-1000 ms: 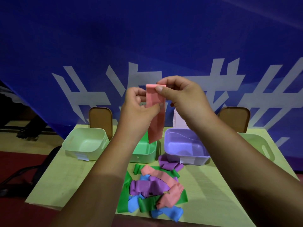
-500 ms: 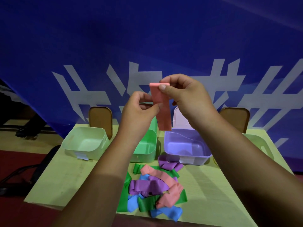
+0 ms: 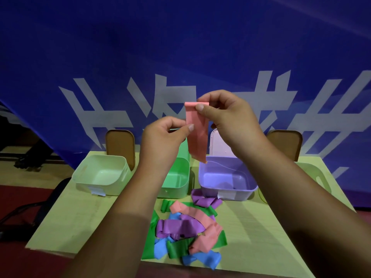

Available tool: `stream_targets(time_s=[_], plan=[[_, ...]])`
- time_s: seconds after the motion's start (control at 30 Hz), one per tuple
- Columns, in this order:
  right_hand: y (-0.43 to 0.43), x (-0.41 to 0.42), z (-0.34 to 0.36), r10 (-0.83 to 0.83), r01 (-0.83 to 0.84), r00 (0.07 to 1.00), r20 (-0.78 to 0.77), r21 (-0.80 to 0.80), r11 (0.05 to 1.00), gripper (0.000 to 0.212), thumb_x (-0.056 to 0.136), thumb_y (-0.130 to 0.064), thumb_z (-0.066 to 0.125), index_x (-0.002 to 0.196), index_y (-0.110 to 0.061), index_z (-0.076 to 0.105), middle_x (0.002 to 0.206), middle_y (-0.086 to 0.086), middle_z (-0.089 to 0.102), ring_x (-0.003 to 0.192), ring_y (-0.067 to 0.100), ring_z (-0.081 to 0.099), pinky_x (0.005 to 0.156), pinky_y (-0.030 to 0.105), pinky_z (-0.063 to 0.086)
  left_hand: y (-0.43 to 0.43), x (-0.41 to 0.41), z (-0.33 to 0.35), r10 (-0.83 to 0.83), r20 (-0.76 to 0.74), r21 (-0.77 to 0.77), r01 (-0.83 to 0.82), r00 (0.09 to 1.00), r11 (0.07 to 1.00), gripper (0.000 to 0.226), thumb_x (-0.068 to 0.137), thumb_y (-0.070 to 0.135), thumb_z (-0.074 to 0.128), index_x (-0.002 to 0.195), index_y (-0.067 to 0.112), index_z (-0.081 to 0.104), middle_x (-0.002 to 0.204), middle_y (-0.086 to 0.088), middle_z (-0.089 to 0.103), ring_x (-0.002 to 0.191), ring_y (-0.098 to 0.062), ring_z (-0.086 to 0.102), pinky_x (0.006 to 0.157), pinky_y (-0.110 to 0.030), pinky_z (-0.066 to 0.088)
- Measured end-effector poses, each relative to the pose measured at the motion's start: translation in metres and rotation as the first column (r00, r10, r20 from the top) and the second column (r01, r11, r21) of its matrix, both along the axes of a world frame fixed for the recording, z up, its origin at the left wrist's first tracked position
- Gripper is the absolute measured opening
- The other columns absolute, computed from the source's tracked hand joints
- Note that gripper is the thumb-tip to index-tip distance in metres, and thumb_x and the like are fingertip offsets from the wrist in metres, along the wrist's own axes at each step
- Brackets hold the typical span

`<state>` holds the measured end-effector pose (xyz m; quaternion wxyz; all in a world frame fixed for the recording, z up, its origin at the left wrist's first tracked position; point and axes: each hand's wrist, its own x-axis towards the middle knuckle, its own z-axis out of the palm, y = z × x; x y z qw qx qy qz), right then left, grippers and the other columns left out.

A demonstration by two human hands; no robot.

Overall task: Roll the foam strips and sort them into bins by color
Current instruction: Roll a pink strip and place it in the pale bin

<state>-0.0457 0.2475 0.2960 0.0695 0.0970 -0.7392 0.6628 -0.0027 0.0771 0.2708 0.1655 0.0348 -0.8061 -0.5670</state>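
Note:
A pink foam strip [image 3: 197, 135] hangs upright in the air above the bins. My right hand [image 3: 226, 119] pinches its top end between thumb and fingers. My left hand [image 3: 164, 139] pinches the strip's left edge a little lower, thumb on the front. A pile of loose foam strips [image 3: 186, 229] in pink, purple, green and blue lies on the table below my arms. Behind the pile stand a pale green bin [image 3: 102, 174], a green bin [image 3: 178, 177] partly hidden by my left arm, a purple bin [image 3: 226, 177] and another pale bin [image 3: 313, 173] behind my right arm.
The yellow-green table [image 3: 84, 213] ends near the pile at its front edge. Two brown chair backs [image 3: 120, 147] [image 3: 285, 143] rise behind the table. A blue banner with white marks [image 3: 180, 57] fills the background. A white lid [image 3: 218, 143] leans behind the purple bin.
The strip's lower end has swung from the left toward the right. My left hand has slipped from the front of the strip to its left edge. My right hand keeps the top.

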Motion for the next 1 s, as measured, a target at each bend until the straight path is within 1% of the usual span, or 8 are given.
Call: stream_targets(time_s=[0.1, 0.27, 0.33, 0.43, 0.57, 0.67, 0.83, 1.0], plan=[[0.0, 0.002, 0.0, -0.012, 0.013, 1.0, -0.008, 0.038, 0.999, 0.008, 0.096, -0.023, 0.078, 0.104, -0.025, 0.076, 0.092, -0.005, 0.075, 0.087, 0.013, 0.072, 0.075, 0.033, 0.059, -0.001, 0.0, 0.001, 0.034, 0.005, -0.027, -0.034, 0.999, 0.999, 0.008, 0.092, 0.03, 0.086, 0.088, 0.024, 0.082, 0.085, 0.012, 0.08, 0.084, -0.007, 0.075, 0.086, -0.046, 0.065], [-0.003, 0.003, -0.001, -0.014, 0.014, 1.0, -0.02, 0.041, 0.999, 0.008, 0.095, -0.019, 0.078, 0.101, -0.024, 0.075, 0.091, -0.002, 0.075, 0.081, 0.01, 0.069, 0.075, 0.033, 0.058, -0.002, 0.0, 0.005, 0.067, -0.007, -0.137, -0.067, 0.998, 0.988, 0.012, 0.093, 0.034, 0.085, 0.084, 0.028, 0.08, 0.082, 0.015, 0.077, 0.08, -0.003, 0.07, 0.075, -0.04, 0.063], [-0.004, 0.001, -0.002, -0.02, 0.02, 1.0, -0.016, 0.032, 0.999, 0.008, 0.095, -0.019, 0.078, 0.101, -0.024, 0.075, 0.091, 0.0, 0.076, 0.083, 0.015, 0.071, 0.076, 0.038, 0.061, -0.002, 0.001, 0.008, 0.06, 0.009, -0.156, -0.058, 0.998, 0.986, 0.013, 0.094, 0.035, 0.084, 0.084, 0.028, 0.079, 0.083, 0.015, 0.076, 0.08, -0.002, 0.069, 0.073, -0.039, 0.063], [-0.004, 0.0, -0.002, -0.02, 0.02, 1.0, -0.005, 0.008, 1.0, 0.008, 0.096, -0.019, 0.078, 0.102, -0.022, 0.075, 0.093, 0.004, 0.077, 0.09, 0.025, 0.074, 0.083, 0.048, 0.063, -0.003, 0.0, 0.01, 0.05, 0.032, -0.155, -0.045, 0.998, 0.987, 0.012, 0.094, 0.035, 0.083, 0.085, 0.028, 0.078, 0.082, 0.016, 0.075, 0.079, 0.0, 0.069, 0.07, -0.037, 0.062], [-0.003, 0.0, -0.002, -0.006, 0.006, 1.0, -0.012, -0.003, 1.0, 0.007, 0.096, -0.02, 0.078, 0.102, -0.023, 0.075, 0.088, -0.004, 0.075, 0.085, 0.017, 0.075, 0.083, 0.046, 0.065, -0.003, -0.001, 0.011, 0.033, 0.045, -0.131, -0.027, 0.998, 0.991, 0.011, 0.095, 0.032, 0.083, 0.087, 0.026, 0.078, 0.081, 0.01, 0.075, 0.078, -0.006, 0.07, 0.071, -0.033, 0.06], [-0.001, 0.0, -0.001, 0.005, -0.005, 1.0, 0.0, -0.034, 0.999, 0.008, 0.095, -0.019, 0.078, 0.103, -0.021, 0.076, 0.088, -0.002, 0.075, 0.084, 0.016, 0.075, 0.085, 0.048, 0.065, -0.002, 0.0, 0.012, 0.028, 0.05, -0.124, -0.022, 0.998, 0.992, 0.01, 0.095, 0.032, 0.082, 0.089, 0.026, 0.077, 0.082, 0.01, 0.075, 0.078, -0.004, 0.07, 0.07, -0.028, 0.059], [0.001, 0.001, 0.002, 0.012, -0.012, 1.0, 0.005, -0.064, 0.998, 0.008, 0.096, -0.018, 0.077, 0.104, -0.018, 0.076, 0.093, 0.006, 0.074, 0.092, 0.029, 0.076, 0.087, 0.055, 0.064, 0.0, 0.0, 0.013, 0.018, 0.049, -0.108, -0.012, 0.999, 0.994, 0.011, 0.094, 0.034, 0.083, 0.09, 0.027, 0.077, 0.082, 0.011, 0.075, 0.079, -0.006, 0.071, 0.074, -0.031, 0.062], [0.002, 0.002, 0.002, 0.03, -0.028, 0.999, 0.015, -0.091, 0.995, 0.009, 0.095, -0.018, 0.078, 0.104, -0.018, 0.076, 0.093, 0.01, 0.073, 0.088, 0.031, 0.074, 0.088, 0.059, 0.062, 0.002, 0.0, 0.015, 0.023, 0.043, -0.086, -0.019, 0.999, 0.996, 0.015, 0.092, 0.033, 0.086, 0.091, 0.026, 0.073, 0.083, 0.006, 0.075, 0.078, -0.01, 0.071, 0.071, -0.032, 0.061]])
